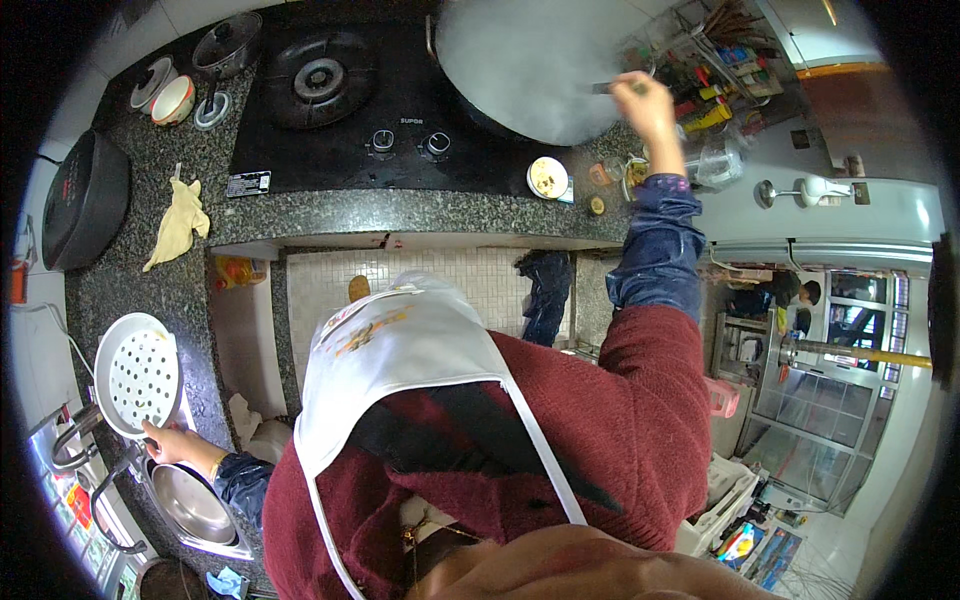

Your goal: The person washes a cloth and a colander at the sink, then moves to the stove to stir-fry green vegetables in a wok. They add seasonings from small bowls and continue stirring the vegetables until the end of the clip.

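A white colander (pixel 140 378) is tilted up beside the sink (pixel 232 548), its rim pinched in the left hand (pixel 180 446). A round metal pan (pixel 192 502) sits at the sink, just below that hand. Across the counter (pixel 420 213), the right hand (pixel 642 102) is closed around the handle of a utensil (pixel 601 88) above a big wok (pixel 487 118) on the stove (pixel 330 165). Thick steam fills the wok, so the utensil's far end is hidden and its kind is hard to tell. A small bowl (pixel 548 177) stands near the wok's front edge. Farther left lie a yellow cloth (pixel 178 223) and a black case (pixel 87 200).
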Demonstrator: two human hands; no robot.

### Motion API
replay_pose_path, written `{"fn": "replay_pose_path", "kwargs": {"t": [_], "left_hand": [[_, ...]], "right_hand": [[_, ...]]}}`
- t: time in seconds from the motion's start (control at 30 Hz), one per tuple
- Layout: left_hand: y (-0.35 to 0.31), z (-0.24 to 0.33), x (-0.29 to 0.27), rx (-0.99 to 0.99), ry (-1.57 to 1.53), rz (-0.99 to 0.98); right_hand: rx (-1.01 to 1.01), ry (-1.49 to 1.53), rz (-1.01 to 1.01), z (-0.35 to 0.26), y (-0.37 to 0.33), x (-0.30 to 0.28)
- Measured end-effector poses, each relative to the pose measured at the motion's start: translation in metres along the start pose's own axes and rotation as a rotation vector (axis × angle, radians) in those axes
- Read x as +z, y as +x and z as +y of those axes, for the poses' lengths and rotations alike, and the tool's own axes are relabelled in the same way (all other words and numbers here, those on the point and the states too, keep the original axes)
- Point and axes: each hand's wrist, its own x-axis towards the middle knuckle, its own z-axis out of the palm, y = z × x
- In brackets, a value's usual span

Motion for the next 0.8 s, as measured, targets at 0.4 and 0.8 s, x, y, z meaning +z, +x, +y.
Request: {"fn": "replay_pose_path", "kwargs": {"t": [0.4,0.8], "left_hand": [[0.023,-0.004,-0.021,0.044,-0.021,0.000],[0.014,-0.002,-0.011,0.039,0.028,-0.014]], "right_hand": [[0.293,1.096,0.364,0.023,0.027,0.101],[-0.504,0.100,-0.167,-0.043,0.002,0.073]]}}
